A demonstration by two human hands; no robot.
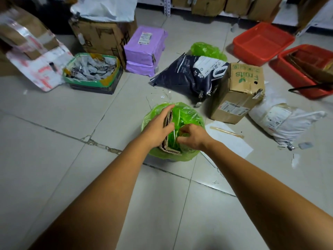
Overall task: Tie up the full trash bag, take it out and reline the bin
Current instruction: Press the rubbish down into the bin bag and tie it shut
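Note:
A small bin lined with a green trash bag (191, 116) stands on the tiled floor at the centre. Its rim is draped over the bin, which is hidden under the plastic. A folded piece of brown cardboard (168, 123) stands upright inside the bag. My left hand (158, 126) wraps around the cardboard from the left. My right hand (193, 137) is inside the bag's mouth on the right, fingers pinched on crumpled green plastic. A second crumpled green bag (207, 49) lies on the floor further back.
Around the bin lie a "fruits" carton (237, 92), a dark pet-product bag (187, 73), a white parcel (286, 121), a white sheet of paper (230, 139), purple parcels (146, 49), a green tray of packets (90, 73) and two red baskets (261, 42).

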